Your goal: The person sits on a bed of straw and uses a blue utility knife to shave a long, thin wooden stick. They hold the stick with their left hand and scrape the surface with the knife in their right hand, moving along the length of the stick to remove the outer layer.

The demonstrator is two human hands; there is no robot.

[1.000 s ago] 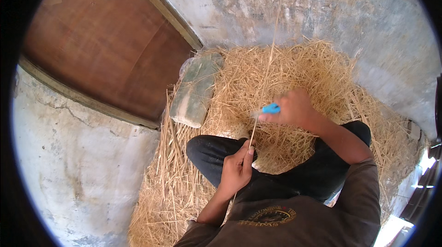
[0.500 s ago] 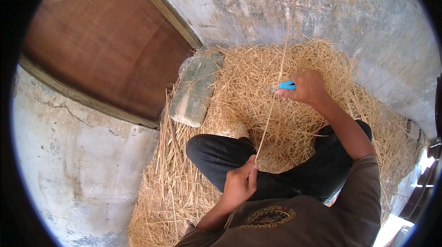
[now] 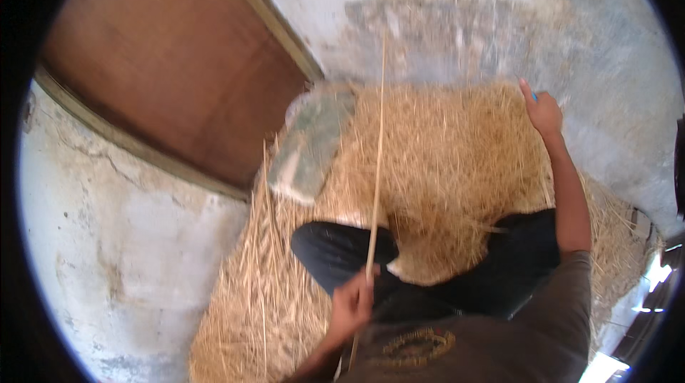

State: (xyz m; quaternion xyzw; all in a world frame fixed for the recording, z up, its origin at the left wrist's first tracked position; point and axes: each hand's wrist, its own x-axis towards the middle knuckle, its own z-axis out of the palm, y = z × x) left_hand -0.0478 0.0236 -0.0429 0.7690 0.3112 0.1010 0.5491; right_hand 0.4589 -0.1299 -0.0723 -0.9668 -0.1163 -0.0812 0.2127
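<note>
My left hand (image 3: 349,302) is closed around a long, thin straw-coloured strip (image 3: 379,162), likely split bamboo or cane. The strip rises from my fist, away from me and nearly straight, with its tip in front of the far wall; its lower end runs down along my shirt. Out to the far right, my right hand (image 3: 546,113) is closed around a blue-handled knife, of which just a bit of the blue knife handle (image 3: 535,97) shows. Its blade cannot be made out. That hand is well apart from the strip.
A thick heap of dry shavings (image 3: 457,147) covers the floor before my crossed legs (image 3: 342,247). A greenish stone block (image 3: 310,144) lies at its left edge. Several loose strips (image 3: 267,240) lie left of my knee. A brown door panel (image 3: 178,62) and stained walls (image 3: 114,240) enclose the corner.
My right hand with the knife has swung away from the strip, far to the right. My left hand has shifted slightly left and toward me, and the strip now stands more upright.
</note>
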